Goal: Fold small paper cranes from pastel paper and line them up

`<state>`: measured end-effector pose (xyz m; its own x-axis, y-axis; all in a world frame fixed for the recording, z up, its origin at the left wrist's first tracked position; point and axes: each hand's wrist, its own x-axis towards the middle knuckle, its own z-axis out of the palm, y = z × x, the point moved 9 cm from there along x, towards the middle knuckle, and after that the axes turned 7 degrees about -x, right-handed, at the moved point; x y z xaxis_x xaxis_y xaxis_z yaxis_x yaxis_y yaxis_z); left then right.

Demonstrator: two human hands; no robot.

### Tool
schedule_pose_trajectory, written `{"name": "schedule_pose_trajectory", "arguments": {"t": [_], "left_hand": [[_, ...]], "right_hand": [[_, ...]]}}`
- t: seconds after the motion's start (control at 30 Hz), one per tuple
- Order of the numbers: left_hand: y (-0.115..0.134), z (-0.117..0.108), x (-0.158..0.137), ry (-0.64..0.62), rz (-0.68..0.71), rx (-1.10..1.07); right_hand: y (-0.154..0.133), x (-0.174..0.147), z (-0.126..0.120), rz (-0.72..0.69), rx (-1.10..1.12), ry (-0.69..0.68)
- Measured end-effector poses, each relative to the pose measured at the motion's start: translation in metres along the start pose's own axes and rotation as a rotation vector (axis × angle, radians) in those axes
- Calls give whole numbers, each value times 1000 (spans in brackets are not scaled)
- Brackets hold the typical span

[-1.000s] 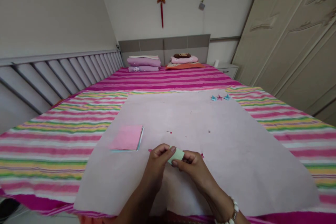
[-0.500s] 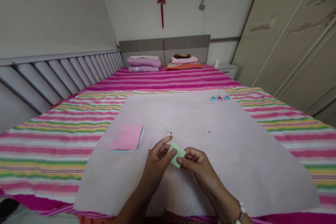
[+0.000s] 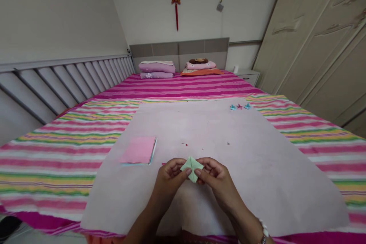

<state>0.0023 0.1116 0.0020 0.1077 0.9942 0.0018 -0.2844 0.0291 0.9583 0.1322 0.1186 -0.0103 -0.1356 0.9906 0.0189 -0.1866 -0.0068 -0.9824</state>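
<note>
A small piece of folded light green paper (image 3: 191, 164), diamond-shaped with a crease down its middle, is pinched between both hands. My left hand (image 3: 170, 173) grips its left corner, thumb on top and fingers behind. On the opposite corner, my right hand (image 3: 214, 173) is closed in the same way, and a bracelet circles that wrist. The paper is held above a pale sheet (image 3: 143, 198) spread on the bed. To the left lies a stack of square paper (image 3: 139, 150), pink on top with blue edges showing beneath.
Two blue folded paper figures (image 3: 247, 106) and a pink folded paper figure (image 3: 239, 106) stand at the sheet's far right. A small red-tipped item (image 3: 185, 144) lies beyond my hands. Folded bedding (image 3: 156, 69) rests by the headboard (image 3: 162, 48); a rail (image 3: 71, 72) runs along the left.
The green paper has turned so its crease runs upright and its corner points away from me. My left index finger, stretched out before, is now curled behind the paper.
</note>
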Motion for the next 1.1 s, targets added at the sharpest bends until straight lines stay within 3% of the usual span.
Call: {"name": "schedule_pose_trajectory", "arguments": {"t": [0.33,0.57,0.73,0.93,1.1], "left_hand": [[-4,-4,-5,-22,-75,-6],[-4,-3,-5,-60,-70,-50],[-4,-5,-4,48,-72,31],[-2,-1,-2,82,4,-41],[-4,-1,-2,81,-35,-44]], "right_hand": [[4,-2,-2,18,64,-18],[-1,-1,1,-47,131,-74],[-6,-4,6,-89,117,-150],[-2,-2,2,-10,142,-47],[4,0,5,24,56,-70]]}}
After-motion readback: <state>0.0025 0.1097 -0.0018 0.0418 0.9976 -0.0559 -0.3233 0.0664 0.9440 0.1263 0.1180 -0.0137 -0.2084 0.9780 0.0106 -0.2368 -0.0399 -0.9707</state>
